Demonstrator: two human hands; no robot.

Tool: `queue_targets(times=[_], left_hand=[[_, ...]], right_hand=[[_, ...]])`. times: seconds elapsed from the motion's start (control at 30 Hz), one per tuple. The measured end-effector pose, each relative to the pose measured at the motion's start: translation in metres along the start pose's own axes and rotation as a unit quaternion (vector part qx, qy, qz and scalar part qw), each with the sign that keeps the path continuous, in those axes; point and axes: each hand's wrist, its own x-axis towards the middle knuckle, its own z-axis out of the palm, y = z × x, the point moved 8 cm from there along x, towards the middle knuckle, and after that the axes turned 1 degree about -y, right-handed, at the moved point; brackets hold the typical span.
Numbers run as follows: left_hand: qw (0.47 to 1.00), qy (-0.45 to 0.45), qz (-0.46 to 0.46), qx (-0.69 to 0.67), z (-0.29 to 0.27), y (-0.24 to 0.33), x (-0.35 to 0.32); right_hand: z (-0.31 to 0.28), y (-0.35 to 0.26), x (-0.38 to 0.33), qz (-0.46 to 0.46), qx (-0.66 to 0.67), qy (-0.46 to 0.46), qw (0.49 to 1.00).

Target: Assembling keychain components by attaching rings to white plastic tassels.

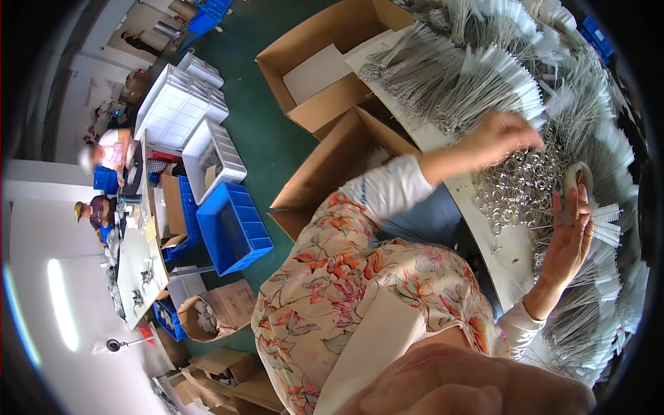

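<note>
My left hand (508, 135) is over the table, above a heap of small metal rings (515, 181). Its fingers are curled together and slightly blurred; what they hold, if anything, is hidden. My right hand (570, 238) is raised at the right side of the heap, palm turned inward, with fingers stretched and apart. Close to its fingertips is a pale round ring-shaped thing (578, 177). White-bristled brush heads (607, 223) show just beside that hand. Many thin wire-handled brushes (498, 79) lie in thick bundles behind and around the rings.
Two open cardboard boxes (304, 117) stand left of the table (501, 259). Further left are a blue crate (235, 228), white plastic crates (214, 159) and a brown sack (216, 311). Two people (114, 152) are at another table in the background.
</note>
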Motion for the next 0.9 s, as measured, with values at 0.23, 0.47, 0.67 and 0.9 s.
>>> queue_targets(times=[0.23, 0.47, 0.67, 0.9], left_hand=[[0.969, -0.021, 0.190, 0.154, 0.093, 0.007, -0.043], [0.974, -0.105, 0.183, 0.087, 0.108, 0.032, -0.040], [0.928, -0.035, 0.358, 0.101, 0.116, 0.051, -0.045], [0.889, -0.097, 0.437, 0.098, 0.150, 0.031, -0.065]], right_hand=[[-0.009, 0.036, -0.010, 0.015, -0.077, 0.079, 0.994], [0.031, -0.013, -0.036, -0.139, -0.350, -0.078, 0.923], [0.011, -0.055, -0.073, -0.226, -0.352, 0.202, 0.886], [-0.096, 0.012, -0.093, 0.080, -0.138, 0.181, 0.971]])
